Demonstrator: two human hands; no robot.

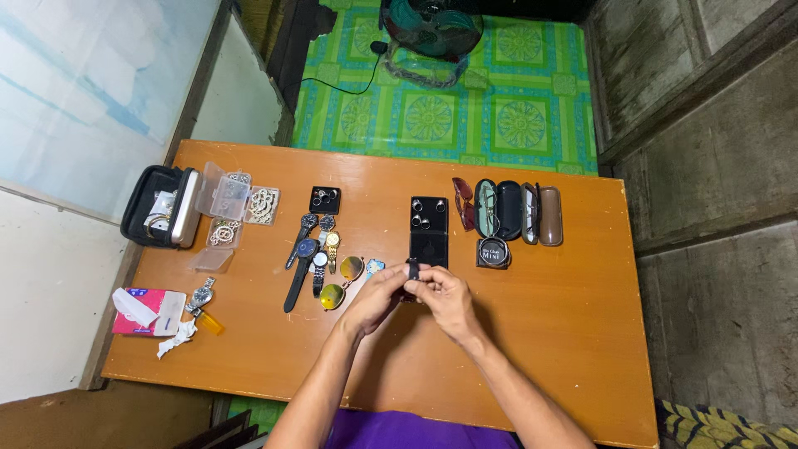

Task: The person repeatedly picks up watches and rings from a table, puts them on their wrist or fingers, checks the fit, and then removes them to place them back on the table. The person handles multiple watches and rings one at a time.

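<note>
Both my hands meet over the middle of the orange wooden table. My left hand and my right hand pinch a small dark object between their fingertips; it is too small to tell what it is. Just beyond my fingers lies an open black ring box with a few rings in its far half. To the left of my hands lie yellow-lensed sunglasses and a row of wristwatches.
Open glasses cases with eyewear and a round black tin lie at the right. A smaller ring box, clear boxes of beads, a black pouch and a tissue pack sit at the left. A fan stands on the green floor.
</note>
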